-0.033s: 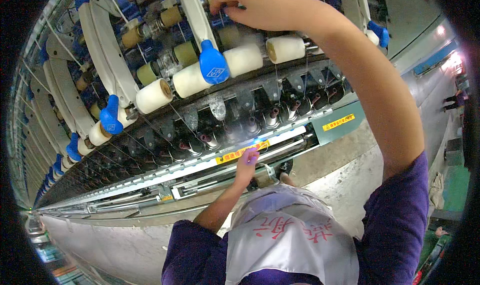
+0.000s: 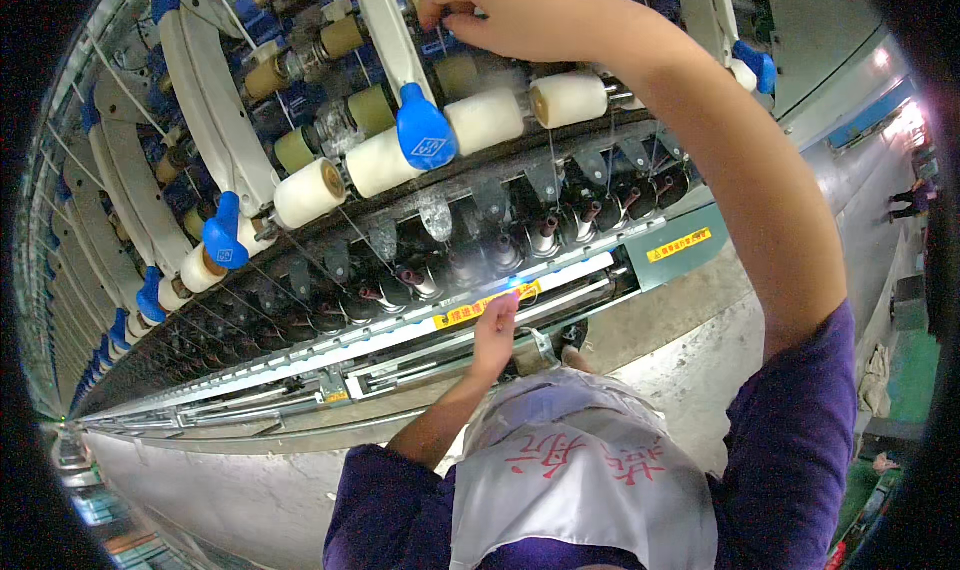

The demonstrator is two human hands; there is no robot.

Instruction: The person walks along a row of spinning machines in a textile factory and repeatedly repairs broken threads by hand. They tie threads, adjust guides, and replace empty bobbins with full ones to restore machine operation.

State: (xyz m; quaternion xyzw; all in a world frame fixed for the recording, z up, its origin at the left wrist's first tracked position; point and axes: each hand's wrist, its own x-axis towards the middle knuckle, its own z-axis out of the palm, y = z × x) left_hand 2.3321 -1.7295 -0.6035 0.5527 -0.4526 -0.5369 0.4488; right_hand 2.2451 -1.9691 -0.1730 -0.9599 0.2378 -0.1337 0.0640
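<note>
My right hand (image 2: 525, 15) reaches across the top of a spinning machine, its fingers curled and thumb bent in, beside a pale pressure arm (image 2: 385, 25) with a blue handle (image 2: 427, 135). What its fingertips hold, if anything, is too small to make out. Below it lie white rollers (image 2: 485, 117), one with a brown end (image 2: 568, 101). Low in front of the machine, my left hand (image 2: 494, 332) has its fingers drawn together by a yellow label strip (image 2: 465, 312) on the front rail. Anything in that hand is hidden. Upright spindles (image 2: 545, 235) stand between the two hands.
More pressure arms with blue handles (image 2: 225, 232) run down the machine to the left. Fine threads (image 2: 552, 150) descend from the rollers toward the spindles. A grey-green panel (image 2: 680, 245) with a yellow label closes the right end. Another person (image 2: 912, 200) stands far off at right.
My left hand has turned slightly and shifted a little, its fingers still together. The right hand stays in nearly the same place.
</note>
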